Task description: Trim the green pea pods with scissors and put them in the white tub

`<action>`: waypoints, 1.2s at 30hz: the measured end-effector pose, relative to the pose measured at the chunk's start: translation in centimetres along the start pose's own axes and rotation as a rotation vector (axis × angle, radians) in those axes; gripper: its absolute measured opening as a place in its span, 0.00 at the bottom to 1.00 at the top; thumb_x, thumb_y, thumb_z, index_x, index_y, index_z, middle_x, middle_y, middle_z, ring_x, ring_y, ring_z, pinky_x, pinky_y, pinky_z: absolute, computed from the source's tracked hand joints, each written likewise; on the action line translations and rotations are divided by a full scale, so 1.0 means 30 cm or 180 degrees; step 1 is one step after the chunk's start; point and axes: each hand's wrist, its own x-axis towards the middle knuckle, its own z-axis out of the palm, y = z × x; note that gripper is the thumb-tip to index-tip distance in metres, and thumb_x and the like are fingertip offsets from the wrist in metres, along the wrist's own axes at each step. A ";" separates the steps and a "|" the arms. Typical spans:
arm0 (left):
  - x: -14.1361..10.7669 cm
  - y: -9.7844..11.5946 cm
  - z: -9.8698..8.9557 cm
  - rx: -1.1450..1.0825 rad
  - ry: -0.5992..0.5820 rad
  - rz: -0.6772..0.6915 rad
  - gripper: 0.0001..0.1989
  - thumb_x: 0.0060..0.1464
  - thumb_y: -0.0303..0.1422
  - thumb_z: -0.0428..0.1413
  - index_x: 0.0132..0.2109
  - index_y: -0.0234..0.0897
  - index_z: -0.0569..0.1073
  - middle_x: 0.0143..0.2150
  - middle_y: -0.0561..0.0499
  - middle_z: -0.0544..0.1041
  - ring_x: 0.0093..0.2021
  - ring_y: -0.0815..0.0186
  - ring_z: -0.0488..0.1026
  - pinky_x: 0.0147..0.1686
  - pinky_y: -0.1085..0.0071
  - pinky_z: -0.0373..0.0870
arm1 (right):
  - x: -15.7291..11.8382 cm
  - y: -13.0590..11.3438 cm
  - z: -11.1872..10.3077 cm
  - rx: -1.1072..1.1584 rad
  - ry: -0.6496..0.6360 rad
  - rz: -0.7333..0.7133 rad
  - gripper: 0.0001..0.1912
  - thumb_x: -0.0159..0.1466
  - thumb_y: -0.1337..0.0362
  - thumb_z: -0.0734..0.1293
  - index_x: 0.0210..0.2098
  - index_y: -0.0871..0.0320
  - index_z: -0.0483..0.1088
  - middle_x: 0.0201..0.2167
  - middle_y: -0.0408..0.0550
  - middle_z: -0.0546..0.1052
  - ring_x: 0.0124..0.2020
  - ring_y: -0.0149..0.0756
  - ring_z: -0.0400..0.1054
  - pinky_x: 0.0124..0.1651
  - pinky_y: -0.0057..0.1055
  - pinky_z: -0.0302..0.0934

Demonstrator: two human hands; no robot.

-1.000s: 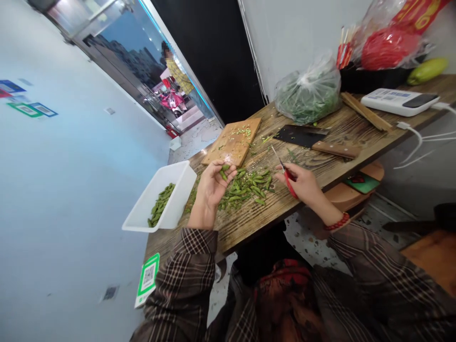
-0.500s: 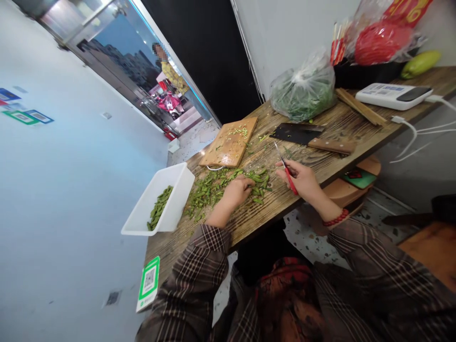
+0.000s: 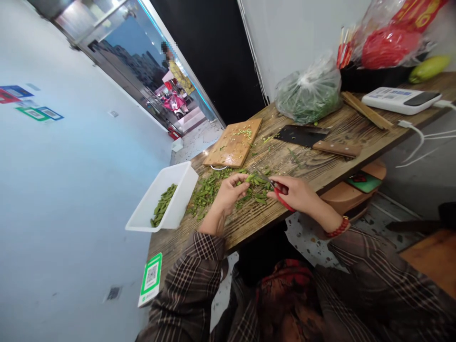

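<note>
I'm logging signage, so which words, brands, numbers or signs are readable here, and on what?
No word or number is readable.
Green-framed card, lower left: QR code; print too small.
Wall stickers: lettering too small.
White device: printed label, too blurred.
Red packaging, upper right: yellow marks, too blurred.

On the wooden worktop (image 3: pixel 306 166) there is a cleaver (image 3: pixel 299 136) with wooden handle, lying flat; behind it stands a tied clear bag (image 3: pixel 308 92) of green leaves. Near this bag are two wooden sticks (image 3: pixel 366 110) and a white power bank (image 3: pixel 401 100) with cable (image 3: pixel 416 140). A green code card (image 3: pixel 151 279) is at the worktop's near left corner
</note>
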 end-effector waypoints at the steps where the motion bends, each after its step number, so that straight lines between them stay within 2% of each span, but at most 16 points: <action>1: -0.007 0.004 0.008 -0.0078 -0.0011 -0.0034 0.17 0.42 0.35 0.64 0.41 0.34 0.73 0.25 0.57 0.66 0.18 0.79 0.59 0.16 0.80 0.49 | -0.003 -0.011 0.005 -0.0018 -0.0078 -0.0114 0.21 0.58 0.50 0.69 0.47 0.55 0.73 0.28 0.44 0.73 0.26 0.32 0.64 0.30 0.28 0.57; 4: -0.023 0.010 0.033 -0.0158 -0.0100 -0.0026 0.16 0.42 0.35 0.65 0.39 0.34 0.73 0.26 0.58 0.66 0.18 0.80 0.60 0.16 0.81 0.49 | -0.006 -0.031 0.020 0.0010 -0.0058 -0.0242 0.21 0.59 0.51 0.68 0.48 0.55 0.72 0.28 0.44 0.72 0.26 0.32 0.63 0.30 0.28 0.57; 10: -0.040 0.009 0.070 -0.0181 -0.0228 0.0142 0.14 0.41 0.34 0.66 0.33 0.34 0.71 0.30 0.57 0.67 0.21 0.79 0.61 0.20 0.80 0.55 | -0.012 -0.045 0.032 0.0019 0.0071 -0.0204 0.20 0.60 0.51 0.68 0.47 0.55 0.73 0.27 0.44 0.72 0.26 0.32 0.63 0.30 0.28 0.56; 16: -0.015 0.007 0.065 0.0543 -0.0175 0.0572 0.10 0.46 0.36 0.62 0.29 0.33 0.72 0.25 0.55 0.68 0.25 0.73 0.62 0.26 0.76 0.58 | -0.022 -0.035 0.022 -0.0226 -0.0015 -0.0167 0.21 0.60 0.49 0.67 0.46 0.56 0.74 0.26 0.45 0.72 0.26 0.32 0.63 0.31 0.28 0.56; 19: 0.001 0.008 0.047 0.0942 -0.0187 0.0887 0.09 0.47 0.35 0.62 0.27 0.33 0.73 0.25 0.54 0.68 0.29 0.72 0.63 0.30 0.75 0.59 | -0.020 -0.028 0.010 -0.0294 -0.0085 -0.0174 0.21 0.60 0.49 0.67 0.46 0.56 0.74 0.28 0.46 0.75 0.27 0.33 0.65 0.32 0.28 0.56; 21: 0.006 0.007 0.036 0.1013 -0.0193 0.0925 0.08 0.47 0.34 0.62 0.28 0.33 0.74 0.26 0.54 0.68 0.29 0.72 0.63 0.30 0.76 0.59 | -0.018 -0.029 0.004 -0.0269 -0.0167 -0.0175 0.20 0.60 0.50 0.66 0.45 0.56 0.74 0.28 0.46 0.75 0.27 0.33 0.66 0.32 0.28 0.56; 24: 0.002 0.002 0.029 0.0543 -0.0148 0.0574 0.09 0.46 0.35 0.62 0.32 0.33 0.74 0.24 0.56 0.66 0.23 0.76 0.59 0.23 0.77 0.54 | -0.015 -0.038 0.001 -0.0175 -0.0269 -0.0069 0.18 0.61 0.50 0.66 0.42 0.56 0.75 0.24 0.44 0.73 0.24 0.32 0.64 0.29 0.27 0.54; 27: -0.007 0.000 0.032 -0.0278 -0.0114 0.0204 0.12 0.45 0.36 0.63 0.34 0.35 0.71 0.21 0.58 0.64 0.18 0.77 0.55 0.17 0.78 0.47 | -0.015 -0.048 0.007 -0.0101 -0.0105 0.0093 0.20 0.60 0.49 0.67 0.43 0.56 0.75 0.25 0.44 0.74 0.24 0.32 0.64 0.30 0.28 0.55; 31: -0.016 0.007 0.044 -0.0963 0.0048 0.0086 0.14 0.42 0.34 0.64 0.35 0.34 0.69 0.26 0.55 0.71 0.18 0.78 0.59 0.15 0.80 0.45 | -0.019 -0.060 0.022 -0.0018 0.0121 0.0085 0.23 0.57 0.49 0.69 0.47 0.56 0.73 0.30 0.46 0.75 0.27 0.33 0.65 0.31 0.28 0.58; 36: -0.030 0.004 0.062 -0.1178 0.0104 0.0052 0.14 0.41 0.33 0.64 0.35 0.34 0.69 0.27 0.53 0.73 0.18 0.79 0.59 0.15 0.81 0.46 | -0.020 -0.069 0.046 0.0026 0.0134 -0.0016 0.24 0.58 0.50 0.69 0.48 0.58 0.73 0.27 0.45 0.72 0.26 0.33 0.63 0.31 0.29 0.58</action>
